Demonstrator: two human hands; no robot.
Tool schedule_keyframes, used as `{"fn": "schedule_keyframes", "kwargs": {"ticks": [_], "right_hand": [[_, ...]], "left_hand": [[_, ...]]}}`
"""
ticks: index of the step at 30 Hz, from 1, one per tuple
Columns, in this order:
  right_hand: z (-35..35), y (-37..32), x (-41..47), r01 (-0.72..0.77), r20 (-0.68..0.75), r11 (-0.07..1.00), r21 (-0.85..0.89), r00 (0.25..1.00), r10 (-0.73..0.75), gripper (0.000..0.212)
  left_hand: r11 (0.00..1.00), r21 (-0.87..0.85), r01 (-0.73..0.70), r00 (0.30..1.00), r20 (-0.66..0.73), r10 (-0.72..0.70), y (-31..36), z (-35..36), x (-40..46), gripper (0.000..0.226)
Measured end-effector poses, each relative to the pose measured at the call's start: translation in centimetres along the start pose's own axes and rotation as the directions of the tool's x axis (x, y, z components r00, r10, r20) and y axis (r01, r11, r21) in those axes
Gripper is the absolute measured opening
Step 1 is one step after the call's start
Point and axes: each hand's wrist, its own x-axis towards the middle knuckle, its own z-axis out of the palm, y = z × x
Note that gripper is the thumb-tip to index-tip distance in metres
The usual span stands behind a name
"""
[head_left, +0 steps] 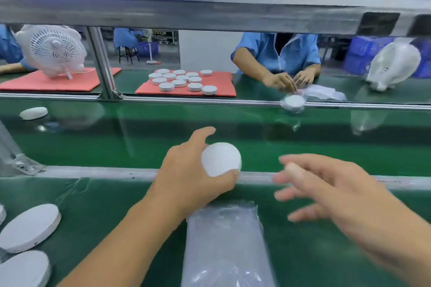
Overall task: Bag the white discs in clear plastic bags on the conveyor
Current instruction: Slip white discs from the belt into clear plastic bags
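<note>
Here, the left hand (186, 177) grips a white disc (221, 159) between thumb and curled fingers, holding it above the near rail of the conveyor (144, 147). The right hand (338, 196) hangs just beside it, fingers spread and empty, blurred in motion. A stack of clear plastic bags (224, 247) lies on the green table (112, 212) directly below the hands, its far end partly hidden under the left wrist. Whether the held disc is already wrapped cannot be told from this view.

Two more bare discs (30, 226) wait at the left edge of the table, and a loose disc (33, 113) rides the belt further off. Across the line, a bagged disc (293, 102) sits at the far rail in front of another worker (279, 56), whose hands are busy with more bags; a batch of discs (182, 81) rests on a red mat (224, 91), and a white fan (52, 50) stands on a second mat to the left.

The likely risks: the smooth disc could slip from a one-handed grip onto the moving belt unbagged, or the thin bags could cling together so that the right hand lifts more than one or fumbles the opening.

No brand, label or legible writing shows anywhere in view.
</note>
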Motion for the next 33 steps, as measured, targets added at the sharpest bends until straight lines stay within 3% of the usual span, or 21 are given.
{"fn": "schedule_keyframes", "kwargs": {"ticks": [2, 3, 5, 6, 8, 11, 13, 17, 22, 25, 27, 29, 31, 33], "right_hand": [[2.3, 0.5, 4.8, -0.113, 0.070, 0.989, -0.096, 0.990, 0.120, 0.049], [3.0, 1.5, 7.3, -0.104, 0.065, 0.990, -0.095, 0.992, 0.110, 0.033], [3.0, 3.7, 11.3, -0.109, -0.025, 0.992, -0.070, 0.994, 0.107, 0.015], [2.6, 4.9, 12.7, -0.110, -0.076, 0.992, -0.056, 0.991, 0.106, 0.013], [2.3, 7.1, 14.6, -0.122, -0.160, 0.993, 0.007, 0.980, 0.121, 0.012], [2.2, 9.9, 15.4, -0.159, -0.229, 0.978, 0.138, 0.955, 0.188, 0.010], [2.2, 10.9, 15.3, -0.138, -0.222, 0.969, 0.207, 0.958, 0.184, 0.009], [2.1, 11.3, 14.9, -0.110, -0.157, 0.972, 0.206, 0.977, 0.144, 0.009], [1.5, 10.9, 14.5, -0.125, -0.095, 0.940, 0.317, 0.982, 0.163, 0.008], [0.9, 10.0, 14.1, -0.195, -0.112, 0.889, 0.413, 0.958, 0.263, 0.014], [0.5, 9.1, 13.7, -0.241, -0.104, 0.937, 0.253, 0.956, 0.274, 0.038], [0.5, 8.3, 13.1, -0.124, 0.041, 0.990, -0.072, 0.991, 0.127, 0.057], [1.4, 7.9, 12.3, 0.013, 0.256, 0.981, -0.195, 0.966, 0.038, 0.059], [2.2, 8.0, 11.8, 0.062, 0.307, 0.958, -0.281, 0.951, 0.028, 0.052]], "left_hand": [[0.993, -0.039, -0.113, 0.994, 0.007, 0.113, 1.6, 2.0, 0.7, 0.099], [0.990, -0.049, -0.133, 0.991, 0.010, 0.133, 1.6, 2.6, 1.2, 0.100], [0.995, -0.053, -0.086, 0.996, 0.030, 0.088, 0.1, 2.6, 2.3, 0.104], [1.000, -0.009, -0.025, 0.998, 0.054, 0.025, -1.0, 2.1, 2.6, 0.100], [0.979, 0.168, 0.115, 0.977, 0.157, -0.142, -3.1, 0.6, 3.1, 0.065], [0.941, 0.247, 0.232, 0.848, 0.423, -0.320, -4.6, -0.1, 3.2, 0.035], [0.940, 0.257, 0.227, 0.779, 0.531, -0.333, -4.6, 0.3, 3.0, 0.026], [0.951, 0.227, 0.212, 0.727, 0.614, -0.309, -4.5, 0.3, 3.0, 0.008], [0.956, 0.112, 0.271, 0.721, 0.634, -0.279, -4.8, -0.4, 3.1, 0.014], [0.952, 0.022, 0.306, 0.742, 0.621, -0.253, -5.1, -0.8, 3.4, 0.019], [0.940, -0.070, 0.333, 0.776, 0.587, -0.231, -5.3, -0.6, 3.6, 0.017], [0.928, -0.137, 0.347, 0.822, 0.521, -0.230, -5.5, -0.3, 4.1, 0.012], [0.930, -0.180, 0.322, 0.860, 0.467, -0.207, -5.7, 0.0, 4.7, 0.009], [0.923, -0.255, 0.289, 0.894, 0.416, -0.165, -5.7, 0.3, 5.1, 0.005]]}}
